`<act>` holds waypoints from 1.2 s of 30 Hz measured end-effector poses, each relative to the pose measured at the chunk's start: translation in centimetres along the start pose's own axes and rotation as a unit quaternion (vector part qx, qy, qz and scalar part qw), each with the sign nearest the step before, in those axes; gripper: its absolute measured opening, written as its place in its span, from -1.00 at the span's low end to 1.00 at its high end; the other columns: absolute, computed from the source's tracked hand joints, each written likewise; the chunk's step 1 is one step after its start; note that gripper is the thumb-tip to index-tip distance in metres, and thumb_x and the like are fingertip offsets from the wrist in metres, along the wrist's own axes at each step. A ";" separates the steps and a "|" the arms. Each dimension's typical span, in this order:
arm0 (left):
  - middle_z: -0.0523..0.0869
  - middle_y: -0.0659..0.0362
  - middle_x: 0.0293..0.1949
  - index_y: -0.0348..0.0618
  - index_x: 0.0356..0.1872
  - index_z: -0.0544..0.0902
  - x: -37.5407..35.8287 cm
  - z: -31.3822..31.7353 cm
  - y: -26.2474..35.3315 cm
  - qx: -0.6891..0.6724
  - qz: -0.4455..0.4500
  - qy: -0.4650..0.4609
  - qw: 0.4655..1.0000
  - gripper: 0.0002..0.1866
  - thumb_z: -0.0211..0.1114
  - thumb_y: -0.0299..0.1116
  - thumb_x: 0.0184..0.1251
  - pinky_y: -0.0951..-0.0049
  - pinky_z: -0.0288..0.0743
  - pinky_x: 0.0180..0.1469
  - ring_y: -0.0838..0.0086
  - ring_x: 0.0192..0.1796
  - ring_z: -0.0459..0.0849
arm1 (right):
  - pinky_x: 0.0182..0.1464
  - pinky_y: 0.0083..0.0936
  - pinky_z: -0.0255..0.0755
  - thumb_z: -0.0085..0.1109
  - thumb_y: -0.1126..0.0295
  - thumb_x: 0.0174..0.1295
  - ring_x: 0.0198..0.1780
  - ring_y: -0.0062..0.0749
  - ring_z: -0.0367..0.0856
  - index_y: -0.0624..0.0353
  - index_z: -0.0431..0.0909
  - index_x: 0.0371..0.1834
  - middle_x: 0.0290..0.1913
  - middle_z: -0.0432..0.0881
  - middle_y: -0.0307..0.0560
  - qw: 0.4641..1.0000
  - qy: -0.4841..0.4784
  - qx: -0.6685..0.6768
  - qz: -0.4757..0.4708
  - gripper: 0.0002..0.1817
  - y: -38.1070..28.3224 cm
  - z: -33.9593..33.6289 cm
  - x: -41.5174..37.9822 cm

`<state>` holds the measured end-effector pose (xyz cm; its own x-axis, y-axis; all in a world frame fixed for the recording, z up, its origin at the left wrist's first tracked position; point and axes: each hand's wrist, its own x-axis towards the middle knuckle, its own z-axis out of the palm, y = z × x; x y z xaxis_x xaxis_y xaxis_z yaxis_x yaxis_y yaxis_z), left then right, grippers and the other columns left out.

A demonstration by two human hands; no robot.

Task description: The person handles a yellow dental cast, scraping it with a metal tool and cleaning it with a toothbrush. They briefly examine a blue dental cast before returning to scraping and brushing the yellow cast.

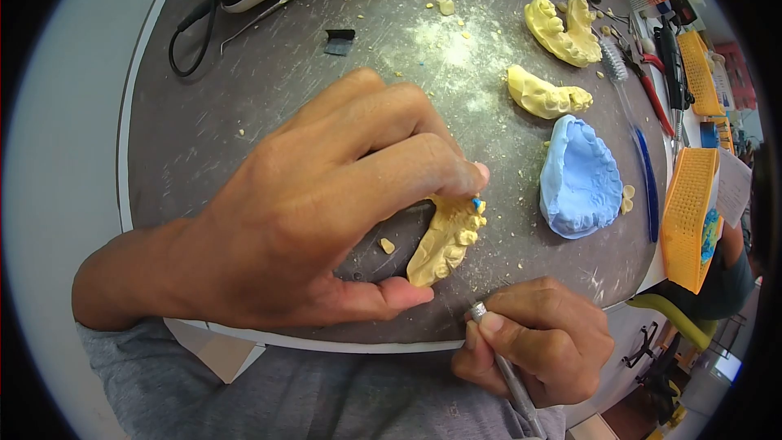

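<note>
My left hand (326, 179) spans a yellow plaster dental model (446, 240), its fingers at the far end and its thumb against the near end. A small blue spot shows on one tooth near my fingertips; the far part of the model is hidden under the hand. Close to the table's front edge, my right hand (542, 342) grips what looks like a craft knife (513, 387) with a slim metal handle and knurled collar. Its blade is too faint to make out, and its collar end is apart from the model. A yellow chip (387, 245) lies beside the model.
Right of the model sits a blue impression mould (580, 179). Beyond it are a yellow model piece (547, 94) and a horseshoe-shaped yellow model (564, 31). A blue-handled brush (646, 183), red-handled pliers (656, 98) and orange baskets (688, 220) line the right. Plaster dust (460, 49) covers the back.
</note>
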<state>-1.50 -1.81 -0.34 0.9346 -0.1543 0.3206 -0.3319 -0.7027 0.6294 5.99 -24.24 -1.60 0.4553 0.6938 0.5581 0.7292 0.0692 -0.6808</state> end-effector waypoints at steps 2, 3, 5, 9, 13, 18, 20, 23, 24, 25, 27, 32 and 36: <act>0.76 0.11 -0.10 -0.16 0.09 0.70 0.0 0.0 0.0 0.001 -0.002 0.000 1.000 -0.33 0.71 -0.17 -0.13 0.14 0.55 0.09 0.26 -0.10 0.66 | -0.68 -0.57 0.45 0.49 0.61 -0.28 -0.65 -0.41 0.59 0.35 0.60 -0.45 -0.60 0.63 0.00 1.000 -0.003 0.003 -0.007 -0.72 0.1 0.0 0.0; 0.76 0.12 -0.10 -0.15 0.09 0.71 0.0 0.0 0.0 0.000 -0.004 -0.002 1.000 -0.33 0.71 -0.17 -0.14 0.12 0.55 0.11 0.26 -0.10 0.67 | -0.68 -0.57 0.45 0.49 0.61 -0.28 -0.65 -0.41 0.59 0.35 0.60 -0.45 -0.60 0.63 0.00 1.000 -0.003 0.003 -0.007 -0.72 0.1 0.0 0.0; 0.76 0.12 -0.10 -0.14 0.08 0.71 0.0 -0.1 0.0 -0.001 -0.007 -0.004 1.000 -0.33 0.71 -0.17 -0.14 0.10 0.56 0.13 0.25 -0.10 0.67 | -0.67 -0.57 0.45 0.51 0.60 -0.28 -0.65 -0.41 0.59 0.35 0.60 -0.45 -0.60 0.63 0.00 1.000 -0.005 0.002 -0.005 -0.71 0.1 -0.1 0.1; 0.77 0.13 -0.10 -0.15 0.08 0.71 0.1 -0.2 0.0 -0.003 -0.006 -0.007 1.000 -0.33 0.71 -0.17 -0.14 0.06 0.55 0.14 0.26 -0.09 0.68 | -0.67 -0.57 0.46 0.51 0.60 -0.29 -0.64 -0.41 0.60 0.34 0.60 -0.45 -0.59 0.63 0.00 1.000 -0.013 0.006 0.001 -0.71 0.0 -0.2 0.1; 0.77 0.13 -0.09 -0.15 0.10 0.71 0.1 -0.1 -0.1 0.000 -0.004 -0.007 1.000 -0.32 0.71 -0.17 -0.15 0.01 0.55 0.18 0.25 -0.08 0.69 | -0.66 -0.57 0.47 0.52 0.57 -0.29 -0.63 -0.41 0.61 0.34 0.60 -0.44 -0.58 0.63 0.00 1.000 -0.019 0.005 0.006 -0.69 -0.1 -0.4 0.0; 0.77 0.12 -0.08 -0.13 0.11 0.70 0.1 -0.2 0.0 -0.003 -0.008 -0.013 1.000 -0.31 0.71 -0.17 -0.15 -0.02 0.53 0.20 0.26 -0.08 0.70 | -0.65 -0.57 0.47 0.55 0.55 -0.30 -0.62 -0.42 0.61 0.33 0.61 -0.42 -0.56 0.64 0.00 0.999 -0.033 0.007 0.008 -0.67 -0.1 -0.7 0.1; 0.77 0.12 -0.08 -0.12 0.11 0.70 0.1 -0.3 0.0 -0.001 -0.009 -0.015 1.000 -0.31 0.71 -0.17 -0.15 -0.02 0.53 0.21 0.26 -0.08 0.70 | -0.65 -0.57 0.47 0.55 0.55 -0.29 -0.61 -0.42 0.61 0.33 0.61 -0.40 -0.56 0.64 0.00 0.999 -0.037 0.008 0.013 -0.66 -0.1 -0.7 0.1; 0.77 0.13 -0.07 -0.11 0.12 0.70 0.1 -0.3 0.0 -0.003 -0.013 -0.019 1.000 -0.31 0.71 -0.16 -0.14 -0.02 0.52 0.21 0.26 -0.07 0.70 | -0.65 -0.58 0.47 0.55 0.55 -0.28 -0.61 -0.42 0.61 0.32 0.61 -0.40 -0.56 0.64 -0.01 0.999 -0.039 0.005 0.018 -0.67 -0.2 -0.8 0.1; 0.77 0.13 -0.07 -0.11 0.12 0.70 0.1 -0.3 0.0 -0.003 -0.013 -0.018 1.000 -0.31 0.71 -0.17 -0.14 -0.02 0.52 0.22 0.26 -0.07 0.70 | -0.65 -0.58 0.47 0.55 0.55 -0.28 -0.61 -0.42 0.61 0.32 0.61 -0.40 -0.56 0.64 -0.01 0.999 -0.039 0.006 0.018 -0.67 -0.2 -0.8 0.1; 0.77 0.13 -0.07 -0.11 0.12 0.70 0.1 -0.2 0.0 -0.004 -0.013 -0.017 1.000 -0.31 0.71 -0.17 -0.14 -0.02 0.52 0.22 0.26 -0.07 0.70 | -0.65 -0.58 0.47 0.55 0.55 -0.28 -0.61 -0.42 0.61 0.32 0.61 -0.40 -0.55 0.64 -0.01 0.999 -0.040 0.004 0.020 -0.67 -0.2 -0.9 0.1; 0.77 0.13 -0.07 -0.11 0.12 0.70 0.2 -0.3 0.1 -0.004 -0.015 -0.022 1.000 -0.31 0.71 -0.17 -0.14 -0.02 0.52 0.22 0.26 -0.06 0.70 | -0.65 -0.58 0.47 0.55 0.56 -0.27 -0.61 -0.42 0.61 0.32 0.61 -0.39 -0.55 0.64 -0.01 0.999 -0.042 0.002 0.023 -0.67 -0.2 -0.9 0.1; 0.77 0.13 -0.07 -0.11 0.12 0.71 0.3 -0.4 0.1 -0.005 -0.017 -0.029 0.999 -0.31 0.71 -0.17 -0.15 -0.02 0.52 0.22 0.26 -0.05 0.70 | -0.65 -0.60 0.45 0.55 0.56 -0.27 -0.61 -0.44 0.61 0.31 0.62 -0.40 -0.55 0.65 -0.02 0.999 -0.043 0.009 0.020 -0.68 -0.1 -1.0 0.1; 0.76 0.13 -0.06 -0.11 0.12 0.71 0.3 -0.3 0.1 -0.008 -0.021 -0.029 0.999 -0.31 0.71 -0.18 -0.16 -0.01 0.51 0.22 0.26 -0.05 0.69 | -0.65 -0.61 0.45 0.55 0.55 -0.27 -0.61 -0.45 0.61 0.31 0.62 -0.40 -0.55 0.65 -0.02 0.999 -0.045 0.014 0.021 -0.68 0.0 -1.2 0.1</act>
<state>-1.33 -1.68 0.04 0.9535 -0.1655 0.2520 -0.2937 -0.6986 0.6524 6.64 -25.05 -0.92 0.4365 0.7578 0.4851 0.6948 0.0586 -0.7168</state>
